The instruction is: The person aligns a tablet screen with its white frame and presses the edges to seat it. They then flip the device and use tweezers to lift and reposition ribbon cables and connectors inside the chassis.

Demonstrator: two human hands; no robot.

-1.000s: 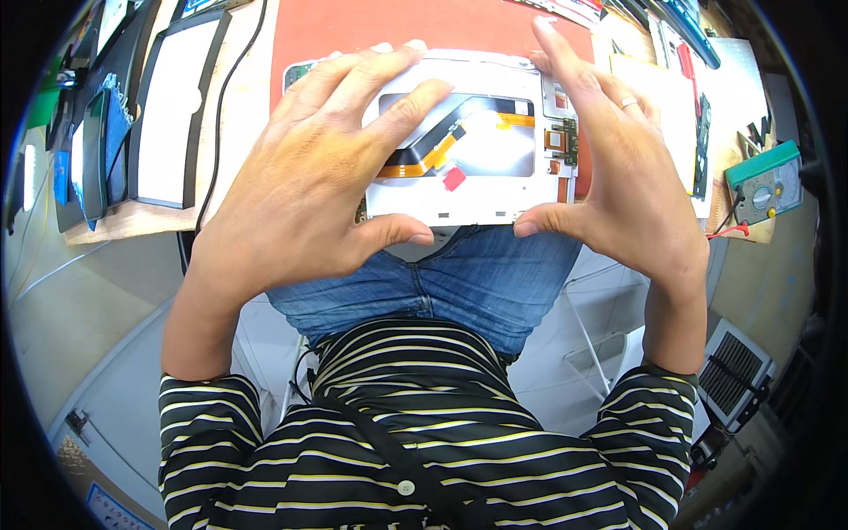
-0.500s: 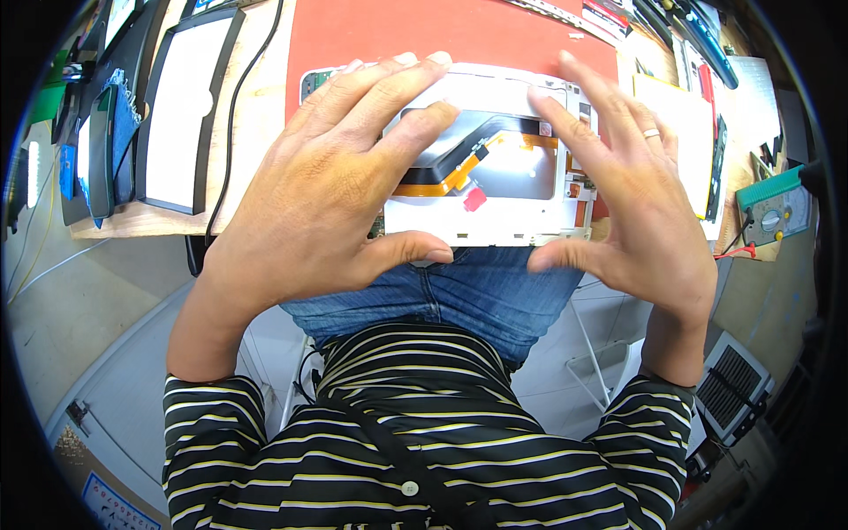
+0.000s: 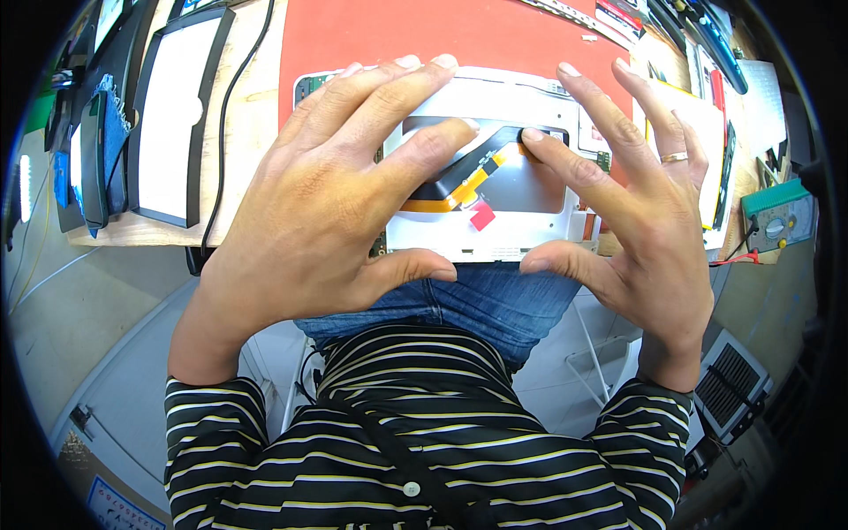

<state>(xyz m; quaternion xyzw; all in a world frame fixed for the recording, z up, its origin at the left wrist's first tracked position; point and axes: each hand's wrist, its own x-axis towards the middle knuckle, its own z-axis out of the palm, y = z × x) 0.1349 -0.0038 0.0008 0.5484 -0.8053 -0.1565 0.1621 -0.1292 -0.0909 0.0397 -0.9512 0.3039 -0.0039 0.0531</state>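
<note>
An opened tablet (image 3: 517, 234) with a white inner frame and a grey metal middle lies tilted at the table's front edge. Across it runs a bent black and orange ribbon cable (image 3: 468, 183), with a small pink tab (image 3: 481, 217) beside it. My left hand (image 3: 344, 177) grips the tablet's left side, fingers over the top and thumb at the near edge. On the right, my right hand (image 3: 632, 190) has its fingers spread. Its index fingertip touches the upper end of the ribbon cable, and its thumb is by the near edge.
A red mat (image 3: 495, 40) covers the table behind the tablet. To the left are a black cable (image 3: 234, 97), a white-lined box tray (image 3: 177, 106) and a dark phone (image 3: 95, 159). At the right stand tools and a green-topped meter (image 3: 777, 216).
My right index finger has come down onto the ribbon cable's end, and the other right fingers have lifted off the tablet's right edge. The tablet has shifted slightly toward me.
</note>
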